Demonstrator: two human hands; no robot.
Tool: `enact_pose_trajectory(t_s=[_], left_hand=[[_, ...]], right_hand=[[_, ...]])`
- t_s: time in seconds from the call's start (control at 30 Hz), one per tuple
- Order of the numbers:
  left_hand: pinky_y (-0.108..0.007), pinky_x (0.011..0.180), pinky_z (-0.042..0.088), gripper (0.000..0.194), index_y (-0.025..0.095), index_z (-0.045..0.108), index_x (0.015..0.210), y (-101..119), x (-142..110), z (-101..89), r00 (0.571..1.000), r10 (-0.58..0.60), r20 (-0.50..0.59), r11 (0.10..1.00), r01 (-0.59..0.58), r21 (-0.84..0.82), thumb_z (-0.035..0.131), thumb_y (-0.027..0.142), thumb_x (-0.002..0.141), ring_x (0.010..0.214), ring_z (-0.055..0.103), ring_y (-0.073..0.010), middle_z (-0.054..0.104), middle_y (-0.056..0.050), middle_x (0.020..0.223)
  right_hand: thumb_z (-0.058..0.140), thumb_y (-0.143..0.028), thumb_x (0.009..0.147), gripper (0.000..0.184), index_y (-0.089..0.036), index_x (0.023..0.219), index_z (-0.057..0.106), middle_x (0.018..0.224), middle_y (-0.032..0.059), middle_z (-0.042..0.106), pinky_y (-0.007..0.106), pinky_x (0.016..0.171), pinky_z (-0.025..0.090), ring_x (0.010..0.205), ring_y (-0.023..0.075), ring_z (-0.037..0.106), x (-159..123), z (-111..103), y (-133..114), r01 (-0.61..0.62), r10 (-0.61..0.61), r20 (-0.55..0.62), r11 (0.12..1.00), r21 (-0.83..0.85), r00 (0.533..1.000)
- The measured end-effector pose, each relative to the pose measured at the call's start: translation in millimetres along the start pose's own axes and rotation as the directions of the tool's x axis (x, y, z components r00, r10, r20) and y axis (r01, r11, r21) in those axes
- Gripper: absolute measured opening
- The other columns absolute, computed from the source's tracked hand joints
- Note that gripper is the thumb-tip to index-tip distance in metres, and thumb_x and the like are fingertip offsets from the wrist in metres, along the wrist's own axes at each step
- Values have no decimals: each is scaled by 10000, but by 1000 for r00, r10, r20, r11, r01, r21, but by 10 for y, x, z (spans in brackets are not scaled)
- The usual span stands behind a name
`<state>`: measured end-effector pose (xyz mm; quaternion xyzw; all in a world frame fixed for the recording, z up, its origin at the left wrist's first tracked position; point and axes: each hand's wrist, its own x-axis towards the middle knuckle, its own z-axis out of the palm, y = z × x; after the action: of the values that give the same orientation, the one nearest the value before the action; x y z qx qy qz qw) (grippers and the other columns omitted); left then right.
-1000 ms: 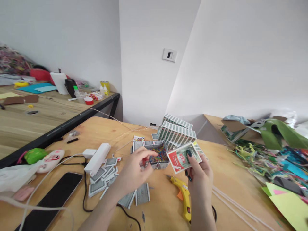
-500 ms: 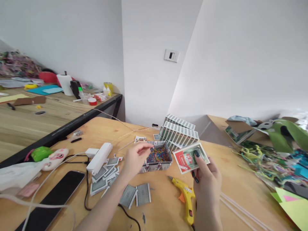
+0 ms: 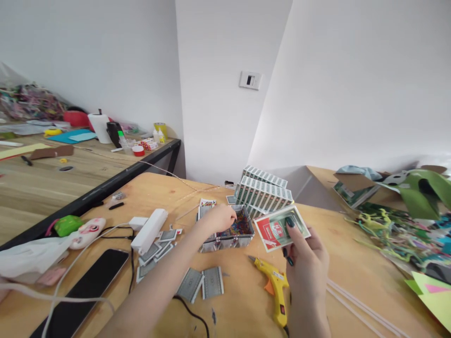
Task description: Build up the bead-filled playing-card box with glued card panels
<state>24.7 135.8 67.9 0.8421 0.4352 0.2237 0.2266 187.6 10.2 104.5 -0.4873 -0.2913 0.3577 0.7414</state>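
Note:
My left hand (image 3: 221, 219) hangs over a box made of playing cards (image 3: 229, 242), fingers curled together above the small multicoloured beads (image 3: 241, 224) in it. What those fingers pinch, if anything, is hidden. In my right hand (image 3: 306, 249) is a red and green playing-card pack (image 3: 278, 229), gripped by its right end with the thumb on top and tilted toward the box. Just below the pack lies a yellow glue gun (image 3: 276, 288), nozzle pointing up and left. Two grey-backed cards (image 3: 212, 282) rest on the table nearer to me.
Rows of green-and-white card packs (image 3: 264, 192) stand behind the box. To the left are a white power adapter (image 3: 150, 230), loose cards (image 3: 150, 253), a phone (image 3: 82, 293) and cables. White glue sticks (image 3: 355, 305) and tangled coloured scraps (image 3: 391, 239) lie at the right.
My left hand has moved right and forward, from the box's left rim to over the beads, and its fingers have curled in. My right hand still grips the pack in nearly the same place.

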Motion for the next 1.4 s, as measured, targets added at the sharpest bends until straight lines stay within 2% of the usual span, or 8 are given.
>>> enact_pose_trajectory(t_s=[0.13,0.17,0.23,0.3,0.43,0.7,0.97,1.4], left_hand=[[-296,769,452,229,186,723,844,90,-69,-162,996,2,-88,997,-9,-78,516,254,775,840,627,-205,705,-75,901],[-298,766,462,270,166,717,852,142,-119,-197,994,-19,-112,974,-7,-228,494,313,812,842,627,-205,702,-81,892],[-299,729,492,366,149,698,910,265,-247,-250,997,-68,-35,788,32,-614,445,408,859,801,642,-193,705,-77,860],[-308,699,515,374,173,679,997,384,-381,-280,994,-53,98,556,111,-823,469,448,854,786,651,-189,709,-72,883],[-301,735,527,355,177,659,1080,512,-550,-284,987,10,161,404,143,-903,628,371,784,834,654,-179,695,-87,1001],[-297,760,537,377,131,672,1058,441,-611,-207,970,-64,235,172,243,-955,710,299,723,886,666,-207,694,-121,1011],[-307,762,541,397,122,684,1030,338,-595,-224,956,-87,281,148,291,-945,742,308,685,862,678,-215,717,-117,928],[-337,752,547,385,116,666,1074,250,-618,-239,962,-55,267,172,272,-947,675,319,746,844,685,-232,721,-127,903]], right_hand=[[743,-400,657,345,-176,847,560,458,-81,487,165,347,263,346,50,375,-15,42,-12,-19,21,45,999,-44,999],[740,-409,658,355,-179,855,554,482,-75,508,168,348,274,351,55,397,-19,55,-12,-26,30,61,998,-56,998],[737,-426,653,373,-185,861,542,538,-59,551,177,357,309,357,60,429,-24,78,-4,-34,39,87,998,-57,995],[735,-440,648,387,-188,864,537,560,-52,571,189,370,343,358,63,443,-27,95,7,-41,45,111,998,-39,993],[718,-450,666,383,-192,888,541,533,-57,560,183,370,342,365,70,451,-35,116,18,-76,79,129,997,-33,989],[714,-428,688,347,-201,893,549,517,-60,550,176,352,324,363,72,444,-41,140,76,-145,146,179,989,-18,973],[724,-407,689,332,-206,878,539,547,-55,586,193,368,390,369,81,481,-28,170,177,-160,160,202,987,-17,966],[713,-410,692,377,-206,963,549,601,-45,598,186,339,374,371,76,484,-47,202,212,-162,166,214,986,-34,963]])
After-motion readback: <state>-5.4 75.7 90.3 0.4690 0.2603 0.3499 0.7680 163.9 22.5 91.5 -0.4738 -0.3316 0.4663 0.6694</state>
